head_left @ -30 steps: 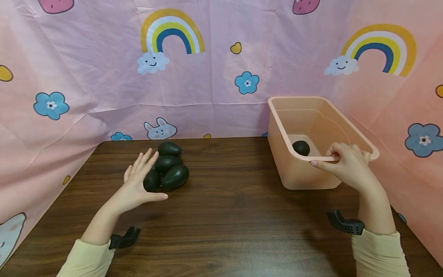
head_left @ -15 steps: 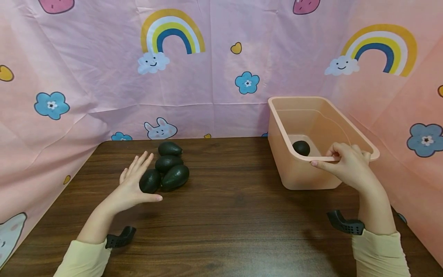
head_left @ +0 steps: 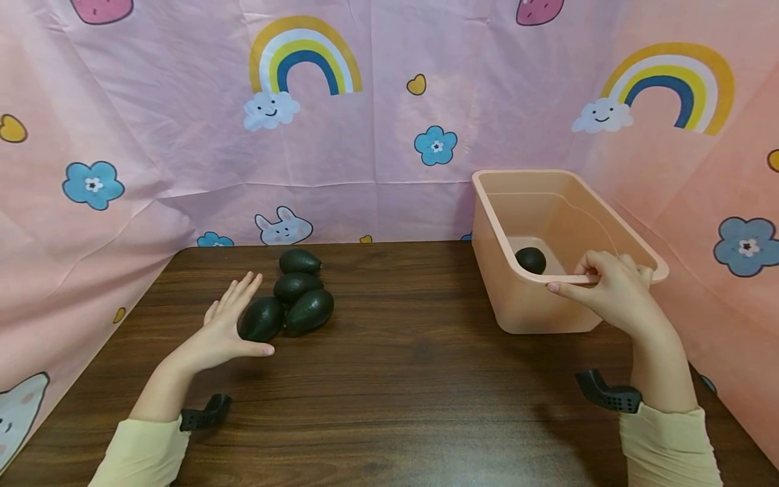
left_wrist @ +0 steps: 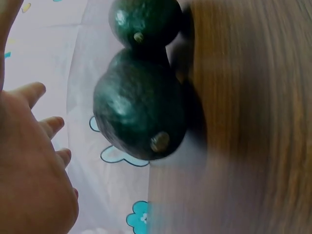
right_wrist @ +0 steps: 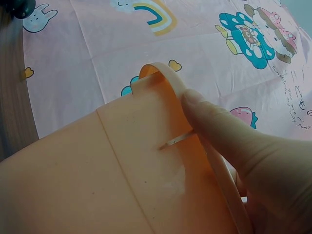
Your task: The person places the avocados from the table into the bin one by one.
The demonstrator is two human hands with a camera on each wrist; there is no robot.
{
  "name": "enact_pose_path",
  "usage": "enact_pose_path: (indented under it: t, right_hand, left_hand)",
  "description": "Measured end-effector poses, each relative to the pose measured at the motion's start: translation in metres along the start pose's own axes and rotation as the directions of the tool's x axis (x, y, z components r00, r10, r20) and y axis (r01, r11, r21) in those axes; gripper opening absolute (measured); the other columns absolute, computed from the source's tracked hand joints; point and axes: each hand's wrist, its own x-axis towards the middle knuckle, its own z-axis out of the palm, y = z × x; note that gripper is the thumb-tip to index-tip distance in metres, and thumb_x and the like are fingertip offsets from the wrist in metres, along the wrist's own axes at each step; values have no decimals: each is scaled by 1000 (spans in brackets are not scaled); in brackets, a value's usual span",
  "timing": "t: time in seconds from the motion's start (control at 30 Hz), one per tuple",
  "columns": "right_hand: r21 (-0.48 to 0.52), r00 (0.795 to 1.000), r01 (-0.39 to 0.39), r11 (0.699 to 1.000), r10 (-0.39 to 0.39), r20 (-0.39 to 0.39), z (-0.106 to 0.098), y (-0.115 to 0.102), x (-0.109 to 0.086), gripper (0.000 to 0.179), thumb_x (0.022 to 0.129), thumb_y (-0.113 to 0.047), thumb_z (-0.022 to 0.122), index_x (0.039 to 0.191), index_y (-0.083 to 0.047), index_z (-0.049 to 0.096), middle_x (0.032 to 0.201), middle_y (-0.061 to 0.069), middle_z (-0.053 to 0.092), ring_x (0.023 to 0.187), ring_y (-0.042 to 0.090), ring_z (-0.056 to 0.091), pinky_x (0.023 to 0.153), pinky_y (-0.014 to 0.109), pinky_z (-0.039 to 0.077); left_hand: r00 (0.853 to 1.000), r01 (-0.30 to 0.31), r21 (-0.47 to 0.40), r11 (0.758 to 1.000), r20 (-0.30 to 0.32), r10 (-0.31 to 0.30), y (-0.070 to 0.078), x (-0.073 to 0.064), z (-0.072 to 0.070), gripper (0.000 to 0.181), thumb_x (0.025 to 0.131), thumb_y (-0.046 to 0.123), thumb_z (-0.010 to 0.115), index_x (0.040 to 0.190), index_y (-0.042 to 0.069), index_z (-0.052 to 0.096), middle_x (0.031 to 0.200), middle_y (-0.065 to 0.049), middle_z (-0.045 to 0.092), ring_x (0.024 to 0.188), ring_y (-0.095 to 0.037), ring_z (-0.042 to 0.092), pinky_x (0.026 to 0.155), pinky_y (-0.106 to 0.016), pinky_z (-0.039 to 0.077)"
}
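Observation:
Several dark green avocados lie bunched on the left of the table in the head view. My left hand point(head_left: 222, 336) is beside the nearest avocado point(head_left: 262, 318), fingers straight and thumb spread apart, gripping nothing. In the left wrist view a gap shows between that avocado point(left_wrist: 139, 112) and the fingers point(left_wrist: 52, 126). On the right, my right hand point(head_left: 615, 291) pinches the near rim of a peach plastic bin point(head_left: 541, 308), thumb outside and fingers inside. One avocado point(head_left: 531, 260) sits on the bin's floor. The right wrist view shows the thumb point(right_wrist: 219, 124) on the rim.
The brown wooden table point(head_left: 389, 379) spreads between the avocados and the bin. A pink patterned cloth point(head_left: 389, 122) hangs behind the table and along both sides. Each wrist wears a black camera mount point(head_left: 207, 414).
My left hand has drawn back to the left and toward me, uncovering more of the nearest avocado. The avocados, the bin and my right hand have stayed put.

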Motion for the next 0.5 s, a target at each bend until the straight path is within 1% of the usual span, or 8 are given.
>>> enact_pose_path:
  t: [0.27,0.5]
  right_hand:
    - [3,1000,-3,1000,3,2,-1,-1,0,37,75,-38,82,71,-12,56,63,4,45,73,27,34,76,59,12]
    - [0,1000,-3,1000,3,2,-2,-1,-1,37,74,-38,82,70,-12,56,63,4,45,73,27,34,75,59,12]
  left_hand:
    - [999,13,-6,1000,31,-13,-11,-2,-2,118,71,28,85,156,20,3,158,-16,-4,141,-38,-13,97,-73,-7]
    - [996,30,-41,999,80,-27,-19,-4,-3,117,73,26,84,156,21,1,159,-15,-5,141,-40,-14,96,-73,-7]
